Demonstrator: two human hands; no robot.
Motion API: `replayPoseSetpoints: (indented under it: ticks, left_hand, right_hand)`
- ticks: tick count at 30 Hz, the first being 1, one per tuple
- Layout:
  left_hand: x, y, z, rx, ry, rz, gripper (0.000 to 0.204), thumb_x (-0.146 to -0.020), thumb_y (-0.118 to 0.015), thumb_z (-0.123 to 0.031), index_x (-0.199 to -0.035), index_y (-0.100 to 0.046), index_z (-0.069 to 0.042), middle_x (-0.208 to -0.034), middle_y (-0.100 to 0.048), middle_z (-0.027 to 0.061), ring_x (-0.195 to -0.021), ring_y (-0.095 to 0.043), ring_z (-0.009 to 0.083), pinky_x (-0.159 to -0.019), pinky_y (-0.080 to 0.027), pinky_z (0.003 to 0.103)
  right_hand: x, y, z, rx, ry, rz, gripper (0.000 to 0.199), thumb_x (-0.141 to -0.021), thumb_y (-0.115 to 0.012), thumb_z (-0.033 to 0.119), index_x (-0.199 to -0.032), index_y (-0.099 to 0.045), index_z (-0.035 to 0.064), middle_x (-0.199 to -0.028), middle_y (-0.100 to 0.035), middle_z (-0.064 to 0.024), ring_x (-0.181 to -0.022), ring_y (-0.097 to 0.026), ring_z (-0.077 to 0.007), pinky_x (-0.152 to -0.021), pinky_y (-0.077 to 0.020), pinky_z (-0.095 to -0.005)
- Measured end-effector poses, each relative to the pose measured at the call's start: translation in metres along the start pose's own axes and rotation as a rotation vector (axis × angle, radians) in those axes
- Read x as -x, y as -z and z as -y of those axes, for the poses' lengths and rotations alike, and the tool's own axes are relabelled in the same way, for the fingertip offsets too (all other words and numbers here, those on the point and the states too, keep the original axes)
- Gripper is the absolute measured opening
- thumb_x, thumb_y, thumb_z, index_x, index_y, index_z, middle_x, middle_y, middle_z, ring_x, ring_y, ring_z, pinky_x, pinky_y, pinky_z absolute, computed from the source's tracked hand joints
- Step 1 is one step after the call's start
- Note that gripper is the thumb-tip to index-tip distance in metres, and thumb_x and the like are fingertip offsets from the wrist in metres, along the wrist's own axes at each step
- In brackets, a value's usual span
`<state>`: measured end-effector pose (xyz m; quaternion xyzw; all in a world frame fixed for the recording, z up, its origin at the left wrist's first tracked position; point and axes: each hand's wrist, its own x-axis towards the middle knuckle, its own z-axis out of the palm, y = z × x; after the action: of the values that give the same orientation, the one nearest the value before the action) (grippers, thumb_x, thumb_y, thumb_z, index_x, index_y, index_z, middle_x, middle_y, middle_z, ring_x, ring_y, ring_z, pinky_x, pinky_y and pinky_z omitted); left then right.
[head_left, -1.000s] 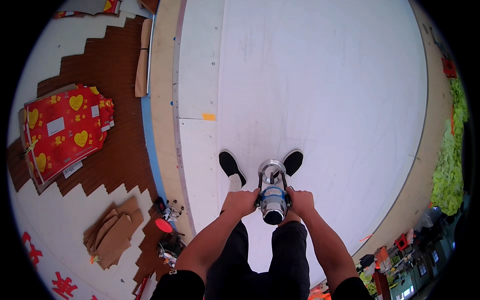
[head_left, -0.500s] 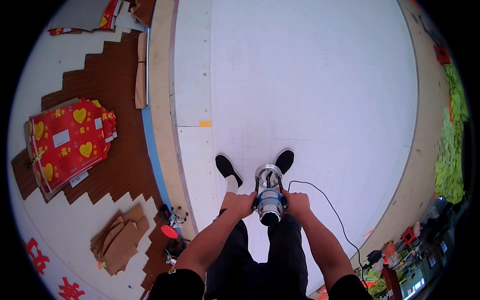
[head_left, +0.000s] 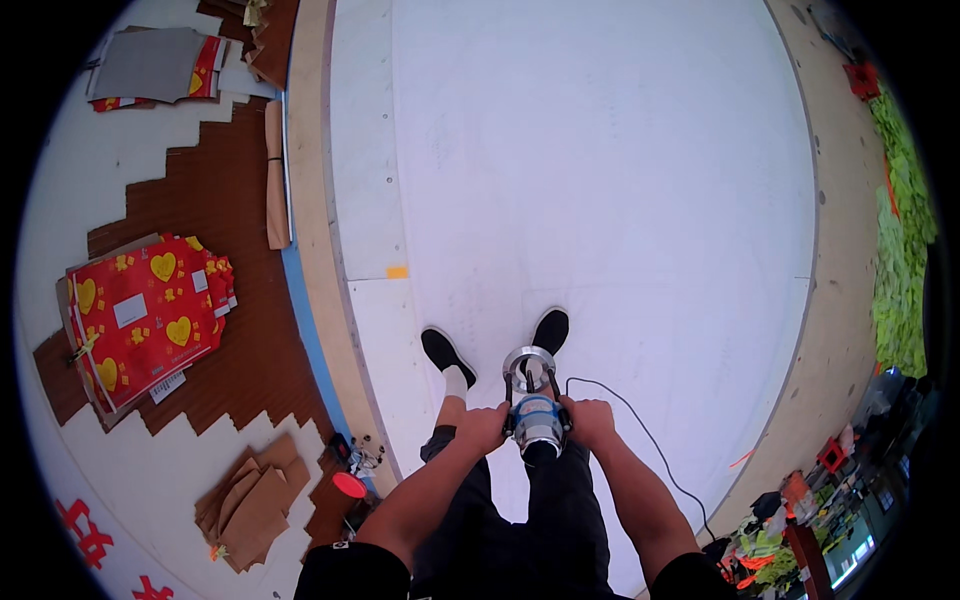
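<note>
In front of my body I hold a corded power tool (head_left: 538,418) that looks like a drill, with a silver motor body, a blue band and a metal ring base. My left hand (head_left: 483,430) is closed round its left side handle. My right hand (head_left: 590,422) grips the handle on the other side. The ring base (head_left: 529,368) is at the far end, just nearer than my shoes. A thin dark cord (head_left: 640,422) trails from the tool off to the right. My fingers partly hide the handles.
I stand on a wide white surface (head_left: 600,180) with wooden borders. To the left lie red printed sheets (head_left: 145,310), brown cardboard pieces (head_left: 250,500) and a brown roll (head_left: 276,175). Yellow-green fabric (head_left: 900,250) and mixed clutter line the right side.
My view has shifted slightly, so the left-hand stacks appear lower and the white surface farther left. Both hands keep hold of the tool, which appears a little lower.
</note>
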<state>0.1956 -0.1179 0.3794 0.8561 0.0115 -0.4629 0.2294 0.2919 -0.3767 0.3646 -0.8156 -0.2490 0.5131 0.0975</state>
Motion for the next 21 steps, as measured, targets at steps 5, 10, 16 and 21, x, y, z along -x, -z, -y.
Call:
replayPoseSetpoints:
  ticks: [5,10,16,21]
  left_hand:
    - [0.001,0.0,-0.012,-0.033,0.012,0.004,0.031,-0.087,-0.067,-0.018,-0.115,-0.057,-0.01,-0.085,-0.074,0.0158,-0.08,-0.074,0.0381,-0.067,-0.055,0.054]
    - [0.006,0.003,-0.021,-0.037,0.039,-0.001,0.028,-0.089,-0.066,-0.017,-0.115,-0.058,-0.009,-0.086,-0.074,0.0159,-0.081,-0.074,0.0378,-0.067,-0.055,0.054]
    - [0.014,0.021,-0.032,-0.074,0.026,-0.031,0.03,-0.088,-0.066,-0.015,-0.116,-0.059,-0.008,-0.085,-0.074,0.015,-0.08,-0.074,0.0373,-0.067,-0.055,0.054]
    - [0.017,0.039,-0.048,-0.151,-0.011,-0.128,0.04,-0.086,-0.069,-0.014,-0.125,-0.061,-0.008,-0.085,-0.073,0.0158,-0.081,-0.073,0.0379,-0.069,-0.056,0.054]
  right_hand:
    - [0.01,0.001,-0.005,-0.03,0.0,-0.002,0.05,-0.073,-0.08,0.026,-0.119,-0.063,0.0203,-0.085,-0.075,-0.0106,-0.082,-0.074,-0.0355,-0.069,-0.0564,-0.0506]
    - [0.017,0.007,-0.007,-0.047,0.009,-0.027,0.053,-0.072,-0.08,0.025,-0.122,-0.063,0.0208,-0.087,-0.076,-0.0105,-0.084,-0.074,-0.0357,-0.07,-0.0562,-0.0509]
    - [0.034,0.024,-0.004,-0.099,0.029,-0.092,0.055,-0.071,-0.079,0.023,-0.124,-0.063,0.02,-0.089,-0.076,-0.0108,-0.085,-0.074,-0.0357,-0.07,-0.0562,-0.0509]
    - [0.033,0.019,-0.015,-0.121,0.041,-0.101,0.061,-0.07,-0.079,0.025,-0.128,-0.062,0.0177,-0.088,-0.076,-0.0119,-0.083,-0.074,-0.0363,-0.069,-0.0558,-0.0512]
